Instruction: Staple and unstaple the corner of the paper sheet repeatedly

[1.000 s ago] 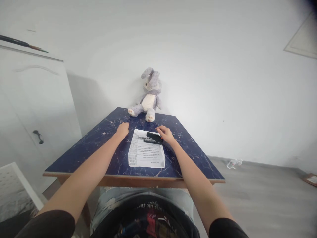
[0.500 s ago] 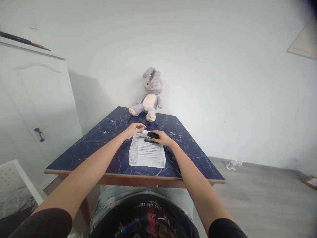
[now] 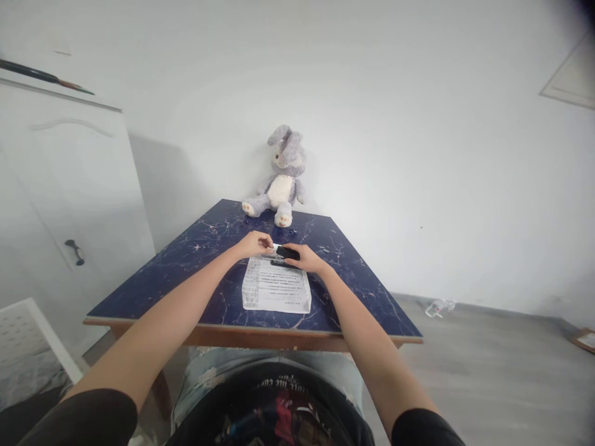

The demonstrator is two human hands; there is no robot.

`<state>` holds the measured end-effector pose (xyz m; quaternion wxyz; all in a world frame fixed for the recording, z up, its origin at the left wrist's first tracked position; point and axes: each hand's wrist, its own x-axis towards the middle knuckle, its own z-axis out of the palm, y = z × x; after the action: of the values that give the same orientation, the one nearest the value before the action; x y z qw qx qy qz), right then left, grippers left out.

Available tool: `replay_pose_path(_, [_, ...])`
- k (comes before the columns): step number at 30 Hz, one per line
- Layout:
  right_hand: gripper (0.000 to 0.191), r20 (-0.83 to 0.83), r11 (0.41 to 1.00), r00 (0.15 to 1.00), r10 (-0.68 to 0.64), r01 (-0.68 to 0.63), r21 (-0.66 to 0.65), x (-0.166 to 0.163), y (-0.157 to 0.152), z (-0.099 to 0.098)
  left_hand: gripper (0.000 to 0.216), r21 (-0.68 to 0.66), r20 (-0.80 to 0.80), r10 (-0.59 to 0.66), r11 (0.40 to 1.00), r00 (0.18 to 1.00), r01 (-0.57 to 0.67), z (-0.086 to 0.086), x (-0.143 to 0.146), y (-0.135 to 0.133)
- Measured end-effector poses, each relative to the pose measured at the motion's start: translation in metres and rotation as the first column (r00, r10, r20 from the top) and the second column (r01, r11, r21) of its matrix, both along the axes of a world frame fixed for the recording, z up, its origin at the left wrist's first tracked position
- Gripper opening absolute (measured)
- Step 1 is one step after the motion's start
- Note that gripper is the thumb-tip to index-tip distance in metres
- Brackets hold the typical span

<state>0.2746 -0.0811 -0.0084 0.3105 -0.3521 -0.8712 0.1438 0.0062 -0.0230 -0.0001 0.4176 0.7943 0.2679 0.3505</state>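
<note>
The right hand [image 3: 305,257] has moved in and clamped on the black stapler [image 3: 287,253] atop the paper's [image 3: 276,295] far part; the left hand [image 3: 253,244] has reached the paper's far edge, its grip impossible to tell. Beyond the paper, a plush rabbit [image 3: 281,188] sits on the bench [image 3: 186,263].

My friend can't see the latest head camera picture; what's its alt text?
A person's right hand grips a black stapler over printed paper on a dark blue table, with the left hand close to the stapler's front end. Behind sits a grey plush rabbit.
</note>
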Motion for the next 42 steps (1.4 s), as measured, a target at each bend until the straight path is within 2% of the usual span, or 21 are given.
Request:
replay_pose_path(4, [0.053,-0.023,1.0,1.0,-0.007,0.007,-0.011,0.0,0.0,0.0,0.039,0.01,-0.024,-0.044,0.999,0.999,0.044,0.0,0.001,-0.004])
replay_pose_path(9, [0.052,-0.006,1.0,1.0,-0.006,0.006,-0.003,0.0,0.0,0.0,0.026,0.111,-0.112,-0.069,0.99,0.991,0.081,0.0,-0.001,-0.001])
replay_pose_path(16, [0.052,0.027,1.0,0.999,-0.018,0.018,0.005,-0.001,-0.002,0.002,0.01,0.209,-0.159,-0.05,0.974,0.986,0.083,0.003,0.001,-0.007])
replay_pose_path(26, [0.055,0.031,1.0,0.999,-0.019,0.019,0.005,0.002,0.001,0.0,0.009,0.333,-0.222,-0.074,0.931,0.972,0.147,0.003,-0.003,-0.005])
replay_pose_path(42, [0.056,0.033,1.0,0.999,-0.009,0.009,0.014,0.003,0.003,-0.002,0.011,0.339,-0.262,-0.124,0.917,0.957,0.211,-0.001,-0.011,0.003])
